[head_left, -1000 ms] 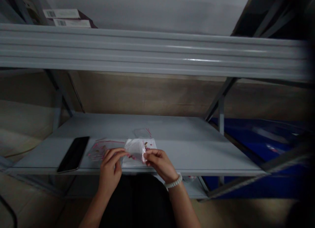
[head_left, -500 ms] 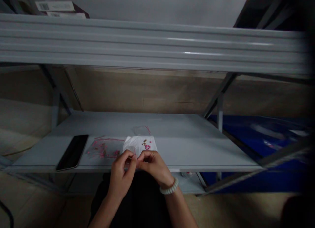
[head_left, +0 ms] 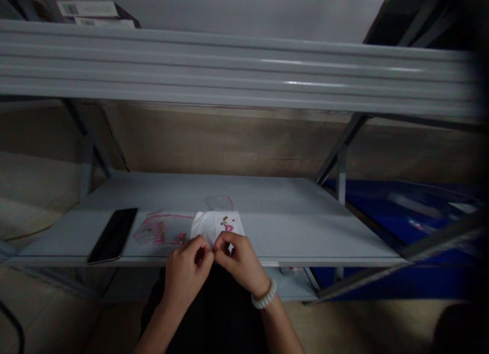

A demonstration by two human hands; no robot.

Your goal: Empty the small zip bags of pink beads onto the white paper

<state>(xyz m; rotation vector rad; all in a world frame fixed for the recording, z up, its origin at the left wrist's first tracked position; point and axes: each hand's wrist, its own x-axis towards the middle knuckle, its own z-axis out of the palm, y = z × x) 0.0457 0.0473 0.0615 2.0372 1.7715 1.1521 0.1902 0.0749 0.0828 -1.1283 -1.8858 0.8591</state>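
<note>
My left hand (head_left: pixel 190 267) and my right hand (head_left: pixel 239 260) meet at the fingertips over the front edge of the grey shelf. Both are closed in a pinch, and what lies between the fingertips is too small to make out. Just beyond them is a white sheet (head_left: pixel 202 224) bearing pink beads (head_left: pixel 229 227) and small gold-coloured pieces (head_left: pixel 223 221). To the left of the sheet lies a clear bag (head_left: pixel 160 229) with pink beads and cord. Another clear bag (head_left: pixel 218 202) with a pink edge rests behind the sheet. A pale beaded bracelet is on my right wrist.
A black phone (head_left: pixel 113 236) lies at the left of the grey shelf (head_left: pixel 298 216). An upper shelf beam (head_left: pixel 237 69) crosses above, with boxes (head_left: pixel 89 10) on it. Diagonal metal braces stand at both sides, and blue material (head_left: pixel 382 206) is at the right.
My left hand has turned and its fingers are curled more tightly. My right hand has shifted slightly. The small clear piece seen near the fingertips before no longer shows there.
</note>
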